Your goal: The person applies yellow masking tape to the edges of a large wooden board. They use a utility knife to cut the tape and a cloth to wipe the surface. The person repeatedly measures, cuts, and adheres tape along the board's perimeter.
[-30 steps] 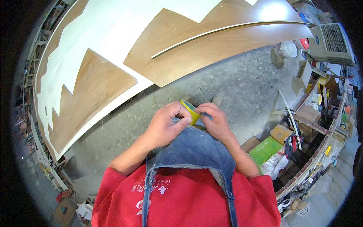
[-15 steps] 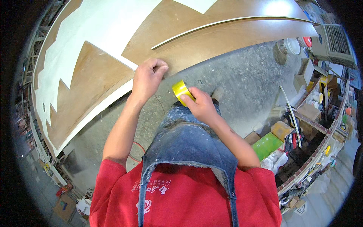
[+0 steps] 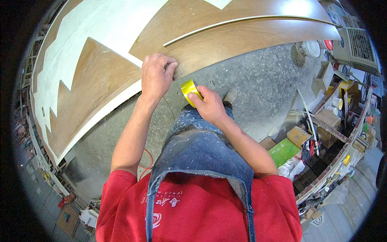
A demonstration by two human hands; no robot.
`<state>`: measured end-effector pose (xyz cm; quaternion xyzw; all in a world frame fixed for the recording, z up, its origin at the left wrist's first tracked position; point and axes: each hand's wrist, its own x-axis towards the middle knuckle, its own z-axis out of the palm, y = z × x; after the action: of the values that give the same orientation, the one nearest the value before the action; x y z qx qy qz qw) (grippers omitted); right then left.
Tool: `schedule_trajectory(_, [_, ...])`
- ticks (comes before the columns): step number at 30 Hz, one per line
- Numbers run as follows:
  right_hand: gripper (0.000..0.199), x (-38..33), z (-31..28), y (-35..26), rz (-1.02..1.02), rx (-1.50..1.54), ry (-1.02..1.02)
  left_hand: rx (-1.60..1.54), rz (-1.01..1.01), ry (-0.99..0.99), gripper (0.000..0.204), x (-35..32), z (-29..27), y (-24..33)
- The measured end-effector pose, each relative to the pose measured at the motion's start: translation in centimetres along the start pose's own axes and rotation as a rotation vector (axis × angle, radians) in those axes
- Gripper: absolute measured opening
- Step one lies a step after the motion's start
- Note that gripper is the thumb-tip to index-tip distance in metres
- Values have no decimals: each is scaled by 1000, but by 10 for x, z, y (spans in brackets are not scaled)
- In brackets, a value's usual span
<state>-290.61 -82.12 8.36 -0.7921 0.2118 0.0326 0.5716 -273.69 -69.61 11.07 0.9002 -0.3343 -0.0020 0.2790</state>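
At the near edge of the big worktop [image 3: 225,40], where brown wood-grain veneer meets the bare white board, the left hand [image 3: 156,74] is down on the surface, fingers curled tight with the fingertips pinched together right on the veneer's edge; whatever they may be nipping there is too small to tell. Just beside it, a little lower and to the right, the right hand [image 3: 209,105] has the roll of yellow tape [image 3: 190,89] in its grip, thumb laid over the top of the roll and fingers wrapped around behind it, so the hand is closed on it. The roll sits between the two hands, close under the left knuckles, hanging off the worktop's edge over the grey concrete floor [image 3: 258,80], not resting on the board itself. No strip of tape can be made out running from roll to board. Both bare forearms come up from a red shirt [image 3: 193,209] with a paint-flecked denim apron [image 3: 201,149] over it. A thin pale strip [image 3: 242,22] lies in a long curve across the brown veneer further up the worktop. Off to the right, well apart from the hands, there's a cluttered shelf run with cardboard boxes [image 3: 298,135], a green sheet [image 3: 284,150] and a white bucket [image 3: 311,47] standing on the floor.
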Motion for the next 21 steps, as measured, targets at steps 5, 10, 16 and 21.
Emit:
schedule_trajectory(5, [32,1,1,2,6,-10,4,-5,10,23,8,-1,4,-4])
schedule_trajectory(10, [31,1,3,9,2,-58,24,144,15,103,35,-6,10,-6])
schedule_trajectory(16, [31,2,7,10,7,-18,18,323,294,161,60,12,20,5])
schedule_trajectory(21, [33,1,14,25,20,-21,-15,371,557,61,52,43,41,21])
